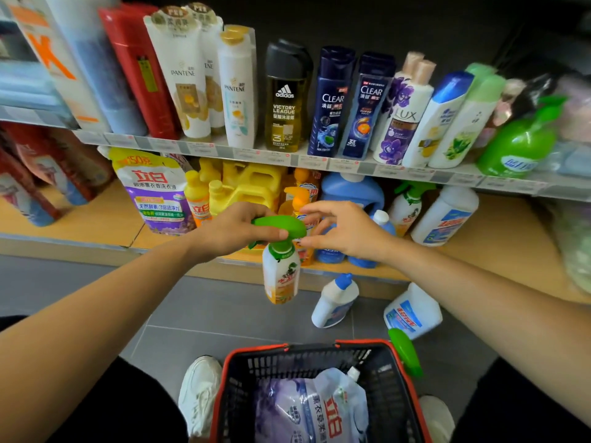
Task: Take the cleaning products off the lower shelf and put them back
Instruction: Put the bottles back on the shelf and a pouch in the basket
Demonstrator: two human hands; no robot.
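The left hand (236,231) gripped the spray bottle (281,276) by its green head, the right hand (345,233) loose-fingered beside it; two white bottles (334,302) lay on the floor (224,314) below, most stood beyond on the lower shelf (80,219), so the job seemed early

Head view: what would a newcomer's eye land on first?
Mid-frame, the left hand grips the green trigger of a spray bottle before the lower shelf, the right hand close beside it. Below sits a red-rimmed basket holding a refill pouch; two white bottles are on the floor between.
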